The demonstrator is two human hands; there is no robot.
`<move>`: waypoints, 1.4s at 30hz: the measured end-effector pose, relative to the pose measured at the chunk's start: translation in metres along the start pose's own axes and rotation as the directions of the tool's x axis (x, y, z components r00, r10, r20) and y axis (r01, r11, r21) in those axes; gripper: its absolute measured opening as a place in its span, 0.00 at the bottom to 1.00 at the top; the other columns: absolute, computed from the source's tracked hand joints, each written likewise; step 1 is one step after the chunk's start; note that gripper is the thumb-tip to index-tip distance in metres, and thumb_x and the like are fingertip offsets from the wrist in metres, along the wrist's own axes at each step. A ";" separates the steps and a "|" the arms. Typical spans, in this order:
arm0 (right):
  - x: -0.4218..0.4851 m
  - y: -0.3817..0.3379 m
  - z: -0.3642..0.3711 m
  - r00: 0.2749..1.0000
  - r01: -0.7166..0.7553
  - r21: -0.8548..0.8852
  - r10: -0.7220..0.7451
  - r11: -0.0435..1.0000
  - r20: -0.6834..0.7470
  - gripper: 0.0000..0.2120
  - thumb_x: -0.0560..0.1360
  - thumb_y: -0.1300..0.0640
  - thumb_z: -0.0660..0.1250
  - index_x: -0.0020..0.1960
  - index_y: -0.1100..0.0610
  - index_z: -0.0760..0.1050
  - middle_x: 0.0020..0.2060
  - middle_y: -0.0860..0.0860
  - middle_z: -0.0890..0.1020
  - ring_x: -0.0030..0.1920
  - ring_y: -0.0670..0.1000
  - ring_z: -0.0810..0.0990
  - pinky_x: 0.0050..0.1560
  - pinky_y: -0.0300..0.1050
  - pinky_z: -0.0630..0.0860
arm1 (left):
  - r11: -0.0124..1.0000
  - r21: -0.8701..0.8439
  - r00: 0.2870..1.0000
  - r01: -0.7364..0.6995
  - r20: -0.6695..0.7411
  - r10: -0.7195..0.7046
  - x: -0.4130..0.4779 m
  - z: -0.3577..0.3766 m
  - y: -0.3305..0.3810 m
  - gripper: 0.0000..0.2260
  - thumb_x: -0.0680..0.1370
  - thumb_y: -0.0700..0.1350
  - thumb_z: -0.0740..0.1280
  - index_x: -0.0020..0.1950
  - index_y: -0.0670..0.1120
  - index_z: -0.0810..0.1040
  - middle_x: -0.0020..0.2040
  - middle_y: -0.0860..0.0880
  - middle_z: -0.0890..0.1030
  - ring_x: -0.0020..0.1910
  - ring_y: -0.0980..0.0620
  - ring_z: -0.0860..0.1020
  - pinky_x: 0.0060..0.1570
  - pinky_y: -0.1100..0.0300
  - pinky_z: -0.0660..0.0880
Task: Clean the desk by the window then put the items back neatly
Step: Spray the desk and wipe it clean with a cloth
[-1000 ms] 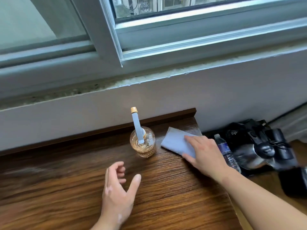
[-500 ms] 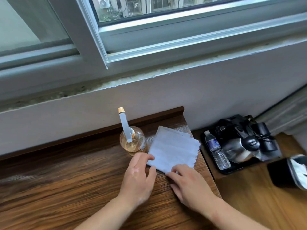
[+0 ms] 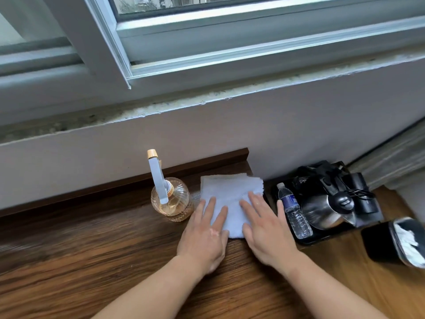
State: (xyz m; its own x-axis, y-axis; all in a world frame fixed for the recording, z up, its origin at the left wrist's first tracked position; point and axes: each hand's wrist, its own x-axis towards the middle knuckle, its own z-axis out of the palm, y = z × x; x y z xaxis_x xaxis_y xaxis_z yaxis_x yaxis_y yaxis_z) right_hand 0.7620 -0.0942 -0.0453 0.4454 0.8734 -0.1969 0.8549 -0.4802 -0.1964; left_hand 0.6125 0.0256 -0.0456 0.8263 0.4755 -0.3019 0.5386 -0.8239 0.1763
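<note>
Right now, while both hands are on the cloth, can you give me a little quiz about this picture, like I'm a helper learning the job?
1. True or false: the left hand and the right hand both rest flat on the white cloth.
2. What stands on the desk just left of the white cloth? A) a spray bottle B) a lamp C) a book
3. Fill the gap: the water bottle sits beside the kettle on a black ____.
Key: 1 true; 2 A; 3 tray.
</note>
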 end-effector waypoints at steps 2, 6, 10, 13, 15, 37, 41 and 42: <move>0.022 0.011 -0.007 0.997 0.048 0.016 -0.049 0.999 0.055 0.28 0.80 0.49 0.54 0.79 0.46 0.56 0.82 0.46 0.50 0.81 0.47 0.47 0.78 0.64 0.46 | 0.998 -0.008 0.998 0.068 -0.017 -0.068 0.003 0.001 0.008 0.28 0.83 0.58 0.47 0.82 0.52 0.48 0.82 0.44 0.45 0.79 0.40 0.45 0.79 0.47 0.48; 0.052 0.020 -0.018 0.991 0.117 0.071 -0.121 0.991 0.058 0.29 0.77 0.50 0.57 0.78 0.46 0.59 0.81 0.45 0.53 0.81 0.46 0.48 0.78 0.65 0.47 | 0.991 -0.047 0.990 0.128 -0.049 -0.130 0.013 0.000 0.012 0.29 0.83 0.58 0.49 0.82 0.50 0.46 0.81 0.41 0.45 0.79 0.40 0.46 0.79 0.48 0.49; 0.056 0.019 -0.010 0.991 0.102 0.012 -0.103 0.995 0.082 0.32 0.79 0.45 0.52 0.81 0.44 0.48 0.82 0.46 0.46 0.81 0.47 0.43 0.77 0.65 0.46 | 0.993 -0.055 0.994 0.108 -0.018 -0.109 0.020 0.002 0.009 0.30 0.84 0.56 0.48 0.82 0.48 0.41 0.81 0.39 0.36 0.80 0.40 0.35 0.79 0.47 0.41; 0.061 0.019 -0.006 0.992 0.095 -0.007 -0.094 0.995 0.084 0.32 0.79 0.44 0.50 0.82 0.44 0.45 0.82 0.46 0.45 0.81 0.46 0.41 0.77 0.66 0.45 | 0.993 -0.046 0.994 0.107 -0.017 -0.108 0.027 0.001 0.006 0.30 0.84 0.55 0.49 0.82 0.46 0.41 0.80 0.37 0.37 0.80 0.38 0.36 0.79 0.46 0.41; 0.065 0.019 -0.008 0.993 0.090 0.004 -0.090 0.996 0.077 0.32 0.79 0.44 0.50 0.82 0.44 0.45 0.82 0.46 0.46 0.81 0.47 0.42 0.77 0.67 0.45 | 0.994 -0.039 0.995 0.099 -0.017 -0.099 0.031 -0.003 0.004 0.30 0.84 0.54 0.49 0.82 0.45 0.41 0.80 0.37 0.38 0.80 0.38 0.36 0.79 0.46 0.41; -0.009 -0.016 0.020 0.998 -0.056 0.056 0.058 0.997 -0.039 0.31 0.81 0.38 0.57 0.81 0.48 0.58 0.81 0.52 0.56 0.81 0.52 0.51 0.80 0.60 0.52 | 0.452 -0.886 0.826 0.106 -0.175 -0.537 -0.023 -0.037 -0.080 0.39 0.66 0.43 0.82 0.74 0.55 0.70 0.66 0.57 0.75 0.63 0.61 0.76 0.56 0.74 0.74; -0.009 -0.017 0.022 0.998 -0.061 0.043 0.062 0.997 -0.022 0.32 0.81 0.36 0.52 0.82 0.47 0.55 0.82 0.52 0.53 0.82 0.51 0.48 0.80 0.59 0.49 | 0.502 -0.859 0.843 0.103 -0.193 -0.502 -0.010 -0.040 -0.085 0.39 0.66 0.43 0.82 0.74 0.55 0.70 0.65 0.56 0.77 0.63 0.58 0.77 0.57 0.71 0.74; -0.009 -0.017 0.022 0.998 -0.059 0.038 0.060 0.998 -0.022 0.32 0.81 0.36 0.51 0.82 0.47 0.54 0.82 0.52 0.53 0.82 0.51 0.48 0.80 0.59 0.49 | 0.511 -0.853 0.844 0.108 -0.193 -0.500 -0.008 -0.041 -0.086 0.39 0.66 0.43 0.82 0.73 0.55 0.70 0.64 0.55 0.77 0.62 0.58 0.77 0.57 0.71 0.75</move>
State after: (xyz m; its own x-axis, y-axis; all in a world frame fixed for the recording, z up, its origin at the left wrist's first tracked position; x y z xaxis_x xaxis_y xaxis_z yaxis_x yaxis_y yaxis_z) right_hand 0.7379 -0.0959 -0.0615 0.5016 0.8446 -0.1873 0.8163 -0.5338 -0.2206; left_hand 0.5659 0.1053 -0.0204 0.4605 0.8727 -0.1624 0.5047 -0.1069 0.8567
